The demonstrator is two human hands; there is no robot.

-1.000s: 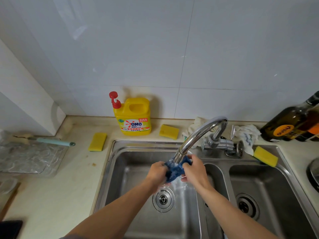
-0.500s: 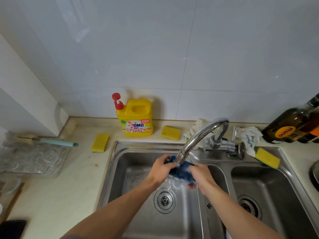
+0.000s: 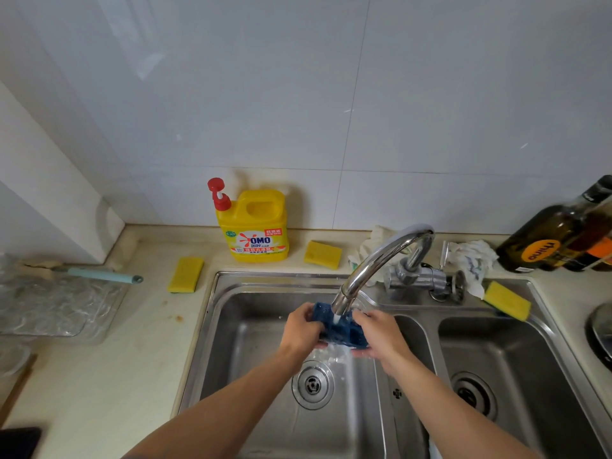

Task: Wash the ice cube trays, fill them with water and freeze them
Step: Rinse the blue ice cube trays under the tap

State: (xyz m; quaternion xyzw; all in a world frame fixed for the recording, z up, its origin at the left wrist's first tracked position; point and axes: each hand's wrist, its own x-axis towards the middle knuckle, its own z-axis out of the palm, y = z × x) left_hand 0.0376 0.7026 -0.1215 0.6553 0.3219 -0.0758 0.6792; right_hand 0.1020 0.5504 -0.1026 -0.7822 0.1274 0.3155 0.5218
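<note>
Blue ice cube tray (image 3: 342,331) rinsed under the running faucet (image 3: 381,260), one hand at each end.

The tray sits directly below the faucet's spout, over the sink (image 3: 265,281) basin, with water striking its middle. The left hand (image 3: 303,329) grips the end left of the spout, fingers curled round the edge. The right hand (image 3: 381,336) holds the opposite end the same way. The tray looks soft, light and bendy, probably silicone, and slick when wet. Its ends and rim seem the best hold, with support underneath once filled, or it may sag and spill.
</note>
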